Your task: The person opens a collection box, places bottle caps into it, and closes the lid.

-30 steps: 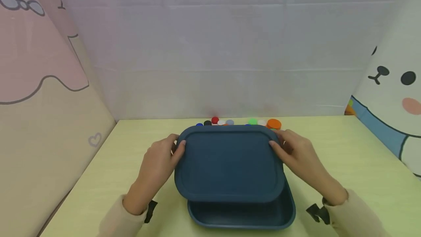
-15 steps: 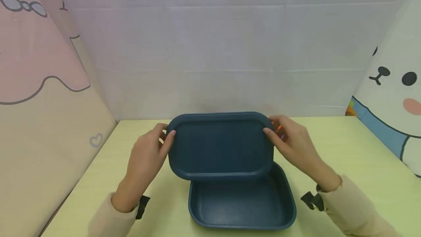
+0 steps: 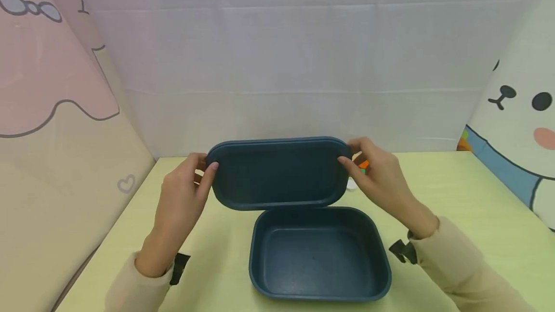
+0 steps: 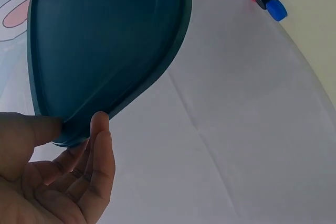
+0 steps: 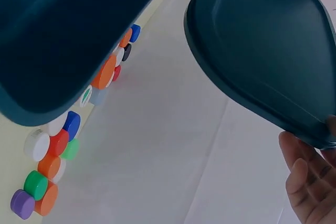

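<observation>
A dark blue rectangular lid (image 3: 279, 175) with rounded corners is held up, tilted, behind a box of the same colour. My left hand (image 3: 179, 196) pinches its left end between thumb and fingers; in the left wrist view the thumb and fingertips lie on either side of the rim. At the opposite end, my right hand (image 3: 379, 182) pinches the lid the same way. The open box (image 3: 321, 264) stands on the table in front of the lid, and its visible inside is bare. Neither hand touches the box.
Several coloured bottle caps (image 5: 50, 166) lie in a cluster on the table behind the box, mostly hidden by the lid in the head view. A pale curtain (image 3: 295, 61) hangs behind the yellow tabletop (image 3: 442, 196). Printed cloths flank both sides.
Both hands have carried the lid away from me and slightly left, off the box. It has tilted further, and the box's inside has come into full view.
</observation>
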`<state>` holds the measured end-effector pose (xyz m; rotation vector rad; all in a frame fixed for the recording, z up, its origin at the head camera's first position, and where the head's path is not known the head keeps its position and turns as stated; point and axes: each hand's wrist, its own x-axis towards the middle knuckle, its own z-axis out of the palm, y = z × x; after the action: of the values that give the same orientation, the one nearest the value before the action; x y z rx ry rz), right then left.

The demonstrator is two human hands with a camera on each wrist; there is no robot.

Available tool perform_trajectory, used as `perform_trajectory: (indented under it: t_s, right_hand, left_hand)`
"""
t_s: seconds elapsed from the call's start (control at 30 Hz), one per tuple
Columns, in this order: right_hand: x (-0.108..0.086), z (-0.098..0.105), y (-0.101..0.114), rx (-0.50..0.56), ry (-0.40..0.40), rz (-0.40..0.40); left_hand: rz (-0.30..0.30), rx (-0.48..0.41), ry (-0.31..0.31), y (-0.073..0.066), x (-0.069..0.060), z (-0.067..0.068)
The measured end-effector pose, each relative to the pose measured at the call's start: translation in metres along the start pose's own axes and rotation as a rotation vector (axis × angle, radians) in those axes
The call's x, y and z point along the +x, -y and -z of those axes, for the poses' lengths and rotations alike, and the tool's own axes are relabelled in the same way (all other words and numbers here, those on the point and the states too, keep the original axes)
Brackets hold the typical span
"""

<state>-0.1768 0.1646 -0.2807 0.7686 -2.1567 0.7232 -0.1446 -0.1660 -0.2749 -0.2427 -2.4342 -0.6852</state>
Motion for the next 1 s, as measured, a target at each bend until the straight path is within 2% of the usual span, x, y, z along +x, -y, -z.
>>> perform_trajectory:
  t_s: [0.17, 0.43, 0.67, 1.0]
  right_hand:
    - [0.006, -0.009, -0.003, -0.010, 0.023, 0.029]
    - [0.011, -0.028, -0.005, -0.039, 0.100, 0.058]
    - [0.015, -0.043, -0.002, 0.058, 0.232, 0.052]
    - [0.023, -0.064, 0.003, 0.170, 0.344, 0.075]
  left_hand:
    - [0.001, -0.004, -0.034, 0.008, 0.001, 0.001]
    - [0.004, -0.033, -0.043, 0.023, 0.000, -0.001]
    - [0.001, -0.052, -0.038, 0.037, -0.003, -0.002]
    - [0.005, -0.070, -0.081, 0.065, -0.009, -0.003]
